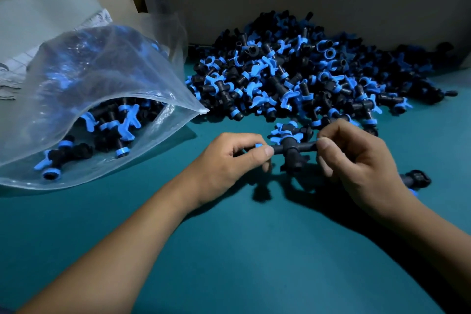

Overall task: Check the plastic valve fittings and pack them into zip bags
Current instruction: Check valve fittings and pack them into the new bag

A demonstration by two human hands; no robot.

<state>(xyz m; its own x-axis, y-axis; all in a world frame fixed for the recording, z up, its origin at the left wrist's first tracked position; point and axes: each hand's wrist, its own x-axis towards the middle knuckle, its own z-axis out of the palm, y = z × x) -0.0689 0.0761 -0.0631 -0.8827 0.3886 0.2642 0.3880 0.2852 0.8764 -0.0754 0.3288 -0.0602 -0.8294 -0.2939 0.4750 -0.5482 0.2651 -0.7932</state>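
Observation:
A black valve fitting (293, 151) with blue parts hangs just above the teal table (254, 250), held level between both hands. My left hand (229, 163) pinches its left end, where a blue ring shows. My right hand (356, 158) pinches its right end. Behind them lies a large heap of black and blue fittings (305, 71). A clear zip bag (102, 99) lies open at the left with several fittings inside.
A lone black fitting (415, 178) lies on the table just right of my right hand. A cardboard wall (305, 2) stands behind the heap. Printed paper (15, 69) sits at the far left behind the bag.

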